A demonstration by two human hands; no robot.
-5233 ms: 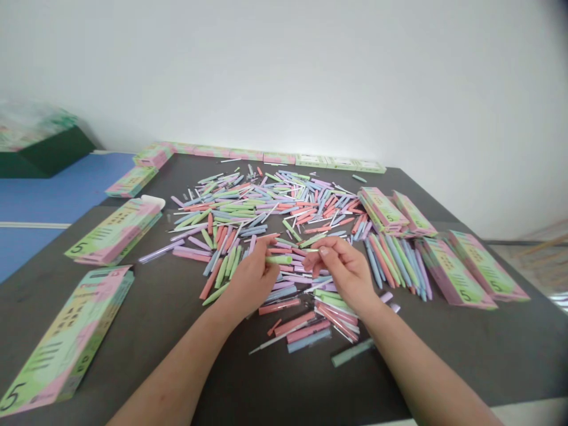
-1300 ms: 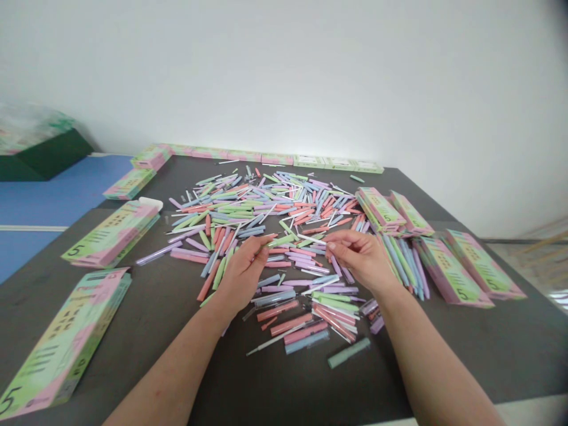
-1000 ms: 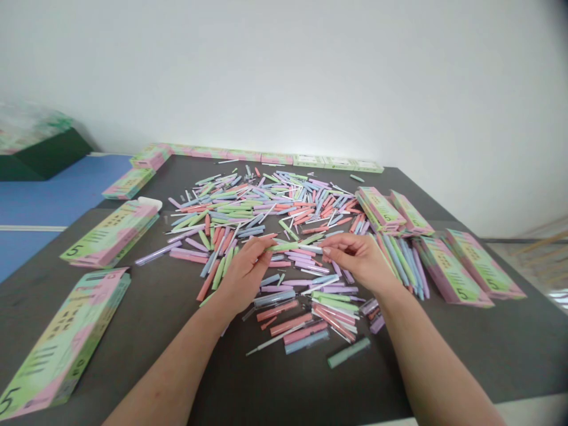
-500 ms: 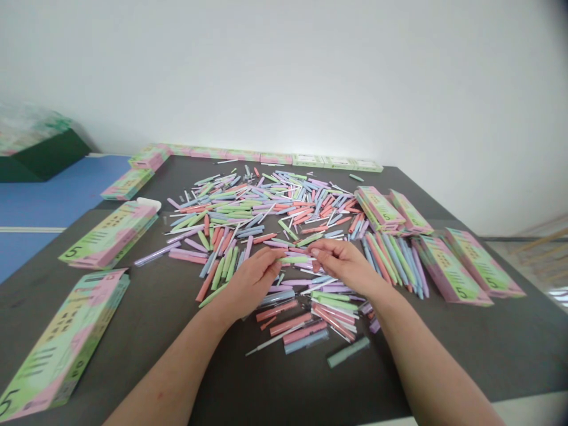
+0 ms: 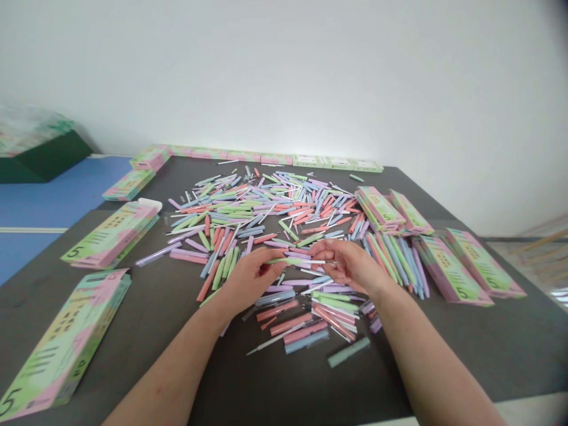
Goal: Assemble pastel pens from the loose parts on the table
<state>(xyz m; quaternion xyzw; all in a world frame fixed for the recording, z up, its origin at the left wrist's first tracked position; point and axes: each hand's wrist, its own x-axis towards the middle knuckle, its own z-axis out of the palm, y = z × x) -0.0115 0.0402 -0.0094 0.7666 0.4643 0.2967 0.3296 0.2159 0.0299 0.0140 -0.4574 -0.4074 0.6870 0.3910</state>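
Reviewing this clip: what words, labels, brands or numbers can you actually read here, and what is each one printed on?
"5" on the front-left pink-and-green box
"5" on the left pink-and-green box
"5" on the right pink-and-green box
All other printing on the boxes is too small or blurred to read.

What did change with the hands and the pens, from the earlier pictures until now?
The right hand moved out to the right, then came back toward the left hand. The left hand keeps hold of the green pen, and the pen's thin white end now reaches the right hand. The boxes and the loose pens stayed nearly as they were.
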